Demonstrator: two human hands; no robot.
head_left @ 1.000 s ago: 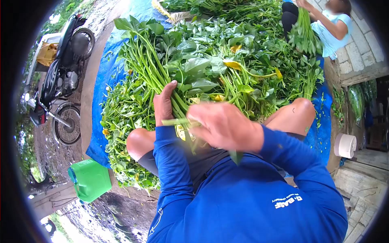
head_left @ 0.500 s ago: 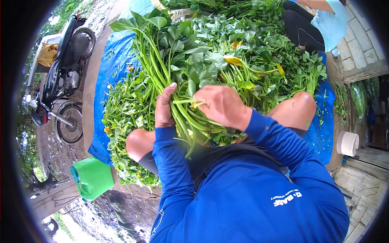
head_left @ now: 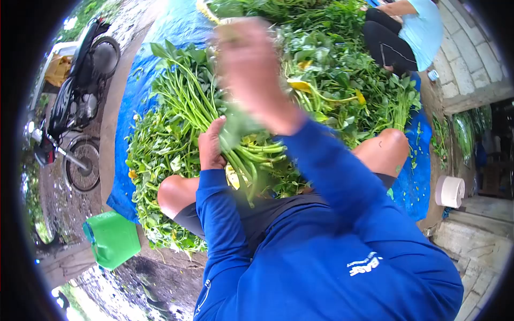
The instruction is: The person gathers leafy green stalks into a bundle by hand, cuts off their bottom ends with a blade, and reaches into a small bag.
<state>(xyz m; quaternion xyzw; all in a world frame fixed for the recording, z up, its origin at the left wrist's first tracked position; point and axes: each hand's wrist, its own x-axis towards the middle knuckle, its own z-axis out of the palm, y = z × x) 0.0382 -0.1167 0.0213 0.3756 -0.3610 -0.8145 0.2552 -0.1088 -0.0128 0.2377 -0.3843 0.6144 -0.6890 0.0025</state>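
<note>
My left hand [head_left: 211, 145] is closed around a thick bunch of leafy green stems [head_left: 187, 96], its thumb lying across them. The leaves point away from me, and the cut stem ends fan out over my lap. My right hand [head_left: 250, 69] is raised above the greens beyond the bunch, smeared by motion, so its fingers and anything in them cannot be made out. A large heap of loose leafy greens [head_left: 332, 61] spreads in front of me, with a yellowed leaf [head_left: 301, 85] on it.
The heap lies on a blue tarp [head_left: 143, 80]. Another person [head_left: 399, 40] sits at the far right. At the left stand a motorcycle [head_left: 80, 101] and a green plastic container [head_left: 113, 241]. A pale cylindrical object [head_left: 451, 191] sits at the right by concrete blocks [head_left: 460, 53].
My right hand has left the stems and swung up and away from me over the heap. The left hand still grips the bunch, now tilted further left.
</note>
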